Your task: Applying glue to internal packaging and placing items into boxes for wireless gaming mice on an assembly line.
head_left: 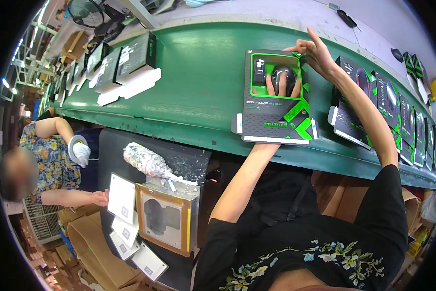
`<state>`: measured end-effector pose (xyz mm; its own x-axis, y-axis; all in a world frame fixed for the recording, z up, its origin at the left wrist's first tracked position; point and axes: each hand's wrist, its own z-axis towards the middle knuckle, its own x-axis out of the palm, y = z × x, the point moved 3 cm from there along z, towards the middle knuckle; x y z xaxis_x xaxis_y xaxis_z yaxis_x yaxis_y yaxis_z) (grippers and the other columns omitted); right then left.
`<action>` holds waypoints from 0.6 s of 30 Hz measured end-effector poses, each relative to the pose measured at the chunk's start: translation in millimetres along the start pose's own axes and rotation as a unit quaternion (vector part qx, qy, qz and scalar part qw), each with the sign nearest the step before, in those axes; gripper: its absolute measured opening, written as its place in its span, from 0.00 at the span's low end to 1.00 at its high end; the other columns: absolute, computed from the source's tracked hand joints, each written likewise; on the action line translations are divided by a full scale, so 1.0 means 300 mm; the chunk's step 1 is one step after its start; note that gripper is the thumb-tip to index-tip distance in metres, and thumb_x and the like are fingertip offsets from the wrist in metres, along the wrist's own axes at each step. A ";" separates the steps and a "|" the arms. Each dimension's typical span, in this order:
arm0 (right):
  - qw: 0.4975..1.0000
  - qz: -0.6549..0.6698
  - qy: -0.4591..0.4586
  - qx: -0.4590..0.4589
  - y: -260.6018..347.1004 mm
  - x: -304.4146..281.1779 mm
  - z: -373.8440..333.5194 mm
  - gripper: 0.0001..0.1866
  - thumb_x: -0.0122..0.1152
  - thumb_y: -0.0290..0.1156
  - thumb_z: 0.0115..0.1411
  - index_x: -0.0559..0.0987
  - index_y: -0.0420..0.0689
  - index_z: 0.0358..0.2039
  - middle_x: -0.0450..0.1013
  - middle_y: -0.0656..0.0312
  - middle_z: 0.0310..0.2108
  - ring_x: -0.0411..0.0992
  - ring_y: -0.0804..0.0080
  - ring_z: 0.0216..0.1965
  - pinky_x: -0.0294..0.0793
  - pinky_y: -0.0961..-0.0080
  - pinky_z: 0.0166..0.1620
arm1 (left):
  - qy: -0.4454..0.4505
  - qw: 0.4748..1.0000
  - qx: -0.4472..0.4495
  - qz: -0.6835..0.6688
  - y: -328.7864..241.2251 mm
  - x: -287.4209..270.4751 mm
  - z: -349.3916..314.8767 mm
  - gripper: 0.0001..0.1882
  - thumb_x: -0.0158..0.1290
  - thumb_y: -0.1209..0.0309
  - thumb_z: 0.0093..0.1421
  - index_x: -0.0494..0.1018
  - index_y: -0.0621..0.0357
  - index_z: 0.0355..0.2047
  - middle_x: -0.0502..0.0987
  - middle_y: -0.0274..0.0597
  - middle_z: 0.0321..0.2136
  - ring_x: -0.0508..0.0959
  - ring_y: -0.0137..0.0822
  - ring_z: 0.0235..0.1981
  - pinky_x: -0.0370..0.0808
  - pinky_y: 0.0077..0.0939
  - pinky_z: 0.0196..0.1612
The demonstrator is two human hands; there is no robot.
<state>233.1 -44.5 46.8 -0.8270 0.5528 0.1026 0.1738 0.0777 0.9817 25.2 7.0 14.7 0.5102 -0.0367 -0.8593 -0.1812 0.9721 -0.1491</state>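
A black-and-green computer mouse box (274, 114) with a window is held over the green conveyor, its white-edged flaps toward me. My left hand (271, 86) reaches inside through its near end. Through the window, its fingers show spread around and over a black computer mouse (290, 77), closed on it as far as I can see. A small black piece (259, 72) sits beside the mouse in the window. At the box's far right corner is my right hand (317, 53); some fingers bend onto the edge while one points up.
A row of similar boxes (351, 106) leans along the conveyor (193, 72) at right; more boxes (135, 58) stand at far left. Left of me, a person (53, 160) touches white cards (122, 196) beside a framed fixture (162, 218) and a wrapped bundle (147, 160).
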 end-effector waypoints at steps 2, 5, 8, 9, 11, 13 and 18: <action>0.982 -0.096 0.104 -0.124 0.028 -0.063 -0.027 0.30 0.35 0.62 0.69 0.62 0.51 0.21 0.76 0.60 0.35 0.68 0.79 0.39 0.67 0.80 0.39 | -0.011 1.000 0.001 -0.009 -0.019 0.014 0.021 0.39 0.51 0.44 0.56 0.59 0.31 0.68 0.54 0.52 0.69 0.62 0.64 0.64 0.57 0.83 0.52; 0.998 0.049 -0.006 0.033 0.041 0.035 -0.147 0.21 0.46 0.50 0.70 0.74 0.43 0.39 0.71 0.56 0.55 0.66 0.63 0.61 0.72 0.68 0.54 | -0.008 0.991 0.060 -0.123 0.058 -0.019 0.000 0.34 0.48 0.49 0.61 0.59 0.35 0.68 0.51 0.53 0.70 0.57 0.68 0.66 0.54 0.79 0.57; 0.993 -0.119 -0.017 0.020 0.021 -0.156 -0.086 0.25 0.52 0.51 0.68 0.69 0.46 0.56 0.70 0.51 0.54 0.68 0.57 0.59 0.66 0.63 0.64 | 0.028 0.994 0.058 -0.092 -0.018 -0.043 0.024 0.34 0.48 0.49 0.61 0.59 0.35 0.68 0.51 0.53 0.70 0.56 0.67 0.67 0.60 0.69 0.59; 0.991 -0.129 -0.010 -0.038 0.017 -0.126 -0.073 0.26 0.46 0.53 0.69 0.69 0.45 0.55 0.70 0.51 0.54 0.67 0.58 0.59 0.66 0.63 0.63 | 0.026 0.994 0.050 -0.097 -0.006 -0.037 0.016 0.34 0.48 0.49 0.61 0.59 0.34 0.67 0.51 0.53 0.70 0.56 0.67 0.67 0.60 0.70 0.59; 0.960 -0.259 -0.031 -0.097 0.092 -0.018 -0.127 0.29 0.36 0.55 0.71 0.69 0.42 0.55 0.70 0.51 0.55 0.68 0.59 0.59 0.64 0.61 0.63 | 0.056 0.993 0.045 -0.097 -0.014 -0.057 0.017 0.35 0.49 0.48 0.60 0.58 0.32 0.68 0.49 0.52 0.71 0.55 0.66 0.67 0.59 0.72 0.59; 0.974 -0.202 0.032 -0.099 0.108 0.074 -0.107 0.32 0.38 0.55 0.71 0.65 0.40 0.61 0.67 0.48 0.59 0.65 0.58 0.62 0.60 0.60 0.65 | 0.040 0.995 0.033 -0.085 0.010 -0.044 -0.017 0.34 0.50 0.49 0.60 0.61 0.37 0.66 0.53 0.53 0.69 0.58 0.65 0.66 0.60 0.68 0.59; 0.752 -0.627 -0.027 -0.203 0.207 0.268 -0.084 0.33 0.49 0.47 0.67 0.60 0.43 0.67 0.51 0.38 0.68 0.50 0.46 0.70 0.47 0.49 0.69 | 0.048 0.988 0.022 -0.145 -0.057 -0.099 0.002 0.31 0.53 0.53 0.59 0.66 0.46 0.62 0.60 0.55 0.64 0.62 0.63 0.63 0.63 0.61 0.59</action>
<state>163.9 -16.3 120.0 -0.1798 0.2897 -0.9401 -0.9111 0.3114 0.2702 13.8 -8.4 43.1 0.4534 -0.3351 -0.8260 -0.0008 0.9265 -0.3763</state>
